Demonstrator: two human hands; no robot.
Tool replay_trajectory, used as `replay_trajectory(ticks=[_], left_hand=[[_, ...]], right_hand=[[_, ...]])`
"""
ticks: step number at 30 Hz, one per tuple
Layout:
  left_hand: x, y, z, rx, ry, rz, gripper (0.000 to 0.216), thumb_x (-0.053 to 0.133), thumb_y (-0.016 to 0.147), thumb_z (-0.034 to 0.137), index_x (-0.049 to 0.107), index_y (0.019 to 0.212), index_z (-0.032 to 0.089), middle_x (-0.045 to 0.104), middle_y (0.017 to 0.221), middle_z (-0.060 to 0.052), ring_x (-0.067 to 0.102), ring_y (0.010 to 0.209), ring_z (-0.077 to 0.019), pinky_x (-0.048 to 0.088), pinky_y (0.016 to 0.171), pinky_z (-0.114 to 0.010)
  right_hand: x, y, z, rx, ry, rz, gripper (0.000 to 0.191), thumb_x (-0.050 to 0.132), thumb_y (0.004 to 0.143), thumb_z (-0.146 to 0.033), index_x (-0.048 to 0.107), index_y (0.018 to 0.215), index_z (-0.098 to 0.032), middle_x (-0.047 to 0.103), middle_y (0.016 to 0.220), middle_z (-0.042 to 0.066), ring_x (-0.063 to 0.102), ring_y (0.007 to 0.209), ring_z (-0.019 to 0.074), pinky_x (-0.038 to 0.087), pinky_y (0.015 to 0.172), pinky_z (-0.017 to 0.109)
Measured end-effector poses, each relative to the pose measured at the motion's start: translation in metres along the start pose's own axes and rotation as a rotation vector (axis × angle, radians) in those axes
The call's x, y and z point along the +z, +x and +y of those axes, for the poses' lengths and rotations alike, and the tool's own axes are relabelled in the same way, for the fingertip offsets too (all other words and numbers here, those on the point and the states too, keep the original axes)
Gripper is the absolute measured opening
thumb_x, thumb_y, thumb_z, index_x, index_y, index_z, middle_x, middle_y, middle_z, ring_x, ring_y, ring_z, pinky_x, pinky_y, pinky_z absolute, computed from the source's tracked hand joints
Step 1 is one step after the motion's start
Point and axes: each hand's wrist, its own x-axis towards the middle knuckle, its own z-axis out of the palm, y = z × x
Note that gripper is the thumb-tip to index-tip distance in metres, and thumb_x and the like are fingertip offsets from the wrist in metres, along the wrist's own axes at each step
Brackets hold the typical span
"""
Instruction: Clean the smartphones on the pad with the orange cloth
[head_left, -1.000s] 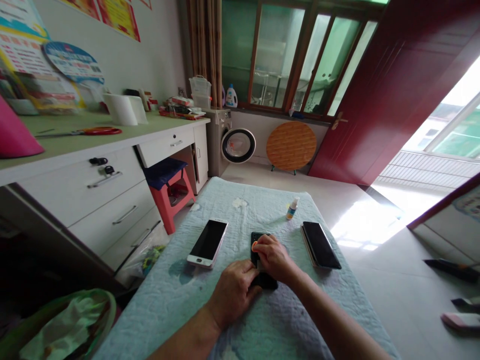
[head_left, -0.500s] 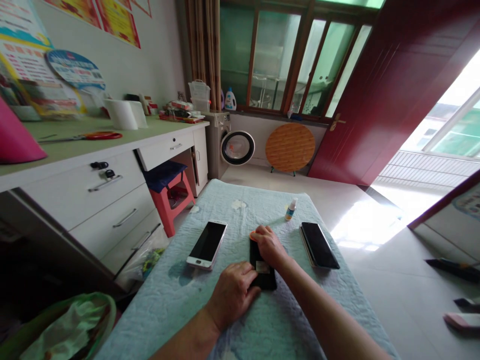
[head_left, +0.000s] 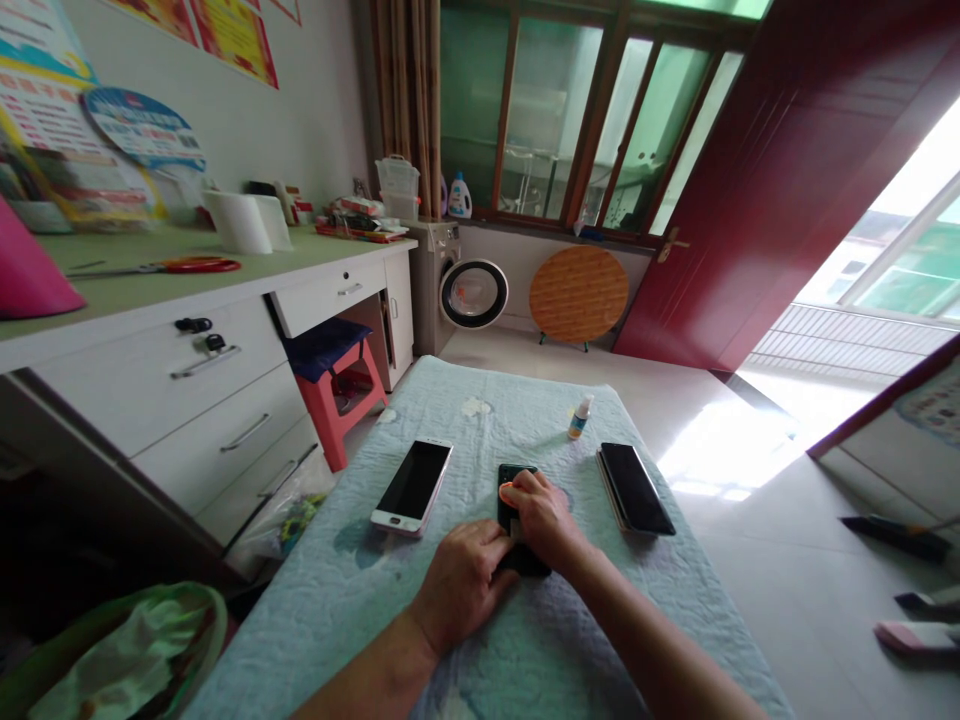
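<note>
A black phone [head_left: 514, 478] lies in the middle of a pale blue quilted cloth [head_left: 360, 600]. My left hand [head_left: 461, 582] presses on its near end with fingers curled, holding it down. My right hand [head_left: 544, 518] is closed on a small orange thing [head_left: 506, 491] and presses it onto the phone's upper part. A white phone with a dark screen [head_left: 414, 484] lies to the left. A dark phone [head_left: 634, 487] lies to the right. A small dropper bottle [head_left: 577, 417] stands beyond them.
A white desk with drawers [head_left: 217, 380] runs along the left, with red scissors [head_left: 187, 265] on top and a red stool [head_left: 337, 380] under it. A green bag [head_left: 135, 650] sits at lower left. A dark red door [head_left: 787, 180] stands open at right.
My right hand slid up the black phone to its far end, then came back down toward the middle. My left hand stayed on the near end.
</note>
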Motion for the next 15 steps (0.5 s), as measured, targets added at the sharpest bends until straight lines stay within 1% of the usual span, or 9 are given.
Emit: replay_trajectory(ticks=[4, 8, 12, 15], left_hand=[[-0.002, 0.000, 0.002, -0.018, 0.013, 0.001, 0.010, 0.060, 0.084, 0.027, 0.064, 0.091, 0.021, 0.063, 0.093, -0.004, 0.059, 0.089, -0.0230, 0.046, 0.080, -0.034], [-0.004, 0.001, 0.004, -0.019, 0.016, -0.001, 0.011, 0.059, 0.085, 0.026, 0.064, 0.093, 0.021, 0.063, 0.094, -0.004, 0.060, 0.089, -0.0224, 0.046, 0.082, -0.033], [-0.004, 0.001, 0.003, -0.010, 0.015, -0.003, 0.012, 0.061, 0.084, 0.026, 0.065, 0.094, 0.021, 0.063, 0.095, -0.004, 0.060, 0.091, -0.0232, 0.046, 0.083, -0.034], [-0.004, 0.001, 0.003, -0.008, 0.003, 0.000, 0.013, 0.063, 0.083, 0.026, 0.065, 0.095, 0.021, 0.063, 0.096, -0.004, 0.059, 0.092, -0.0233, 0.046, 0.085, -0.035]], right_hand=[[-0.001, 0.015, 0.006, 0.022, -0.035, -0.017, 0.018, 0.047, 0.092, -0.021, 0.064, 0.095, -0.025, 0.057, 0.100, 0.002, 0.044, 0.094, 0.0176, 0.032, 0.077, 0.026], [-0.001, 0.033, 0.011, 0.043, -0.069, -0.038, 0.021, 0.046, 0.091, -0.016, 0.064, 0.098, -0.025, 0.057, 0.103, 0.003, 0.043, 0.096, 0.0186, 0.030, 0.082, 0.029], [-0.003, 0.036, 0.017, 0.074, -0.102, -0.047, 0.024, 0.043, 0.092, -0.016, 0.065, 0.098, -0.024, 0.056, 0.103, 0.005, 0.043, 0.095, 0.0196, 0.030, 0.080, 0.030], [-0.006, 0.035, 0.025, 0.137, -0.110, -0.042, 0.026, 0.041, 0.093, -0.018, 0.066, 0.098, -0.023, 0.056, 0.101, 0.006, 0.044, 0.094, 0.0205, 0.031, 0.079, 0.031]])
